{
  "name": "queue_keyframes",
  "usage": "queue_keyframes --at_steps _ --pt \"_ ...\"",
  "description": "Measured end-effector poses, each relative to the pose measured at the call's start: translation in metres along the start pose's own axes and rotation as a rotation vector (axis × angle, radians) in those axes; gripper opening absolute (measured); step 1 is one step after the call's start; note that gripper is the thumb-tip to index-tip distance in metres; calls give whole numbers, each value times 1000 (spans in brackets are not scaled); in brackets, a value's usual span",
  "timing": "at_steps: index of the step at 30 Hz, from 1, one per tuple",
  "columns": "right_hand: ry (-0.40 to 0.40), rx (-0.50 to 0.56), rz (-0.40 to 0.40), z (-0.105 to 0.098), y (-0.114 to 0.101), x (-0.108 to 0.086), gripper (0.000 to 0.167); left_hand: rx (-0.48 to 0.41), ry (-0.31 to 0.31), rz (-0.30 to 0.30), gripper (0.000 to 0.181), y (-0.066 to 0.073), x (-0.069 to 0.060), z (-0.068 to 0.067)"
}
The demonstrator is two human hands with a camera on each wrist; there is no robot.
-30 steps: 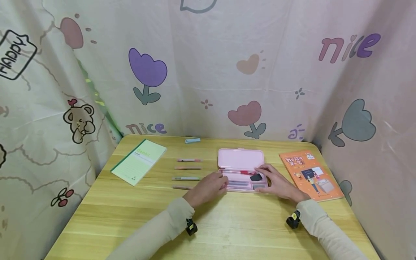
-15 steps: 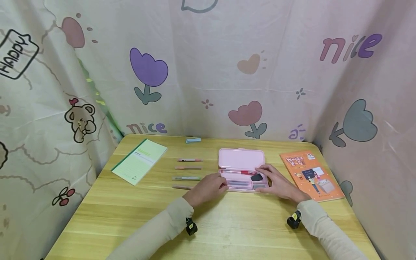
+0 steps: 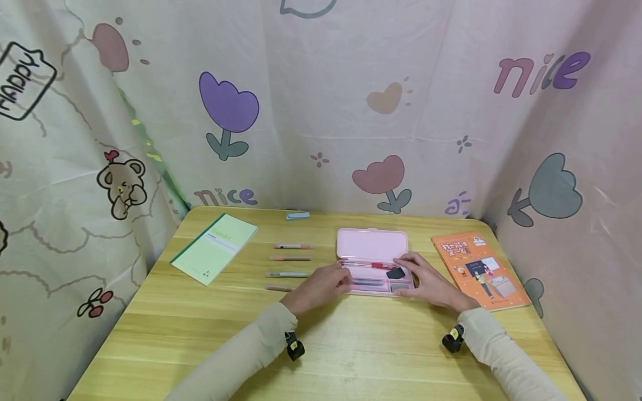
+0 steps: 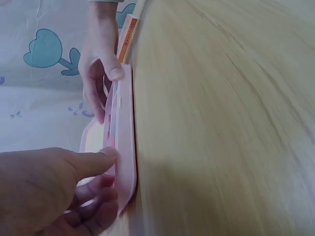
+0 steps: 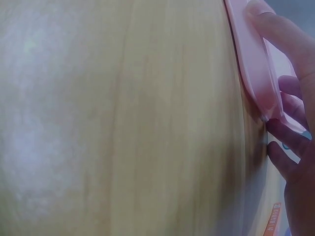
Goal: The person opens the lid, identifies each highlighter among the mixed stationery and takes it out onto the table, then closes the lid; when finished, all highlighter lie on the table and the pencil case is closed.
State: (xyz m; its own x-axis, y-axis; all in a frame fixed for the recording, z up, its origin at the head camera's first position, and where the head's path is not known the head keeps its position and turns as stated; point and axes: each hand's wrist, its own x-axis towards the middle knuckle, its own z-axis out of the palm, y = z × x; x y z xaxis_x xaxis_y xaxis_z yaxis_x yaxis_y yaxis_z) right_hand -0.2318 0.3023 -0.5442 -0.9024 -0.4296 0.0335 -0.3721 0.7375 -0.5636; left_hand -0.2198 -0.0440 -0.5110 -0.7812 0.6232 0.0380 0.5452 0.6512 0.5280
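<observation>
A pink pencil case point(image 3: 372, 245) lies on the table with its lid tipped back. Inside it are a red pen point(image 3: 379, 266), a black eraser-like piece point(image 3: 395, 273) and slim sticks in the front compartment. My left hand point(image 3: 321, 287) is at the case's left end; in the left wrist view its thumb touches the near rim and its fingers curl by the end, tips partly hidden. My right hand point(image 3: 430, 283) grips the right end, thumb at the front and fingers toward the back, also seen gripping the case point(image 5: 256, 64) in the right wrist view.
Several pens point(image 3: 291, 258) lie in a column left of the case. A green notebook point(image 3: 215, 249) is farther left, an orange book point(image 3: 478, 271) to the right. Near the back edge sits a small blue object point(image 3: 297, 216). A patterned curtain point(image 3: 311, 111) encloses the table's back and sides.
My left hand has shifted very slightly at the case's left end, its fingers lying a little differently. My right hand and the case stay in place.
</observation>
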Motion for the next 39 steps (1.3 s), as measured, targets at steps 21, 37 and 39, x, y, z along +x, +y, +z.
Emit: queue_keyframes --at_steps 21,37,39 --pt "1 3 -3 -1 -1 -1 87 -66 181 -82 9 -100 -117 -65" --pt "-7 11 1 -1 0 0 88 -62 99 -70 7 -127 -155 -49" --pt "-4 10 -3 -1 0 0 88 -64 89 -78 8 -127 -154 -49"
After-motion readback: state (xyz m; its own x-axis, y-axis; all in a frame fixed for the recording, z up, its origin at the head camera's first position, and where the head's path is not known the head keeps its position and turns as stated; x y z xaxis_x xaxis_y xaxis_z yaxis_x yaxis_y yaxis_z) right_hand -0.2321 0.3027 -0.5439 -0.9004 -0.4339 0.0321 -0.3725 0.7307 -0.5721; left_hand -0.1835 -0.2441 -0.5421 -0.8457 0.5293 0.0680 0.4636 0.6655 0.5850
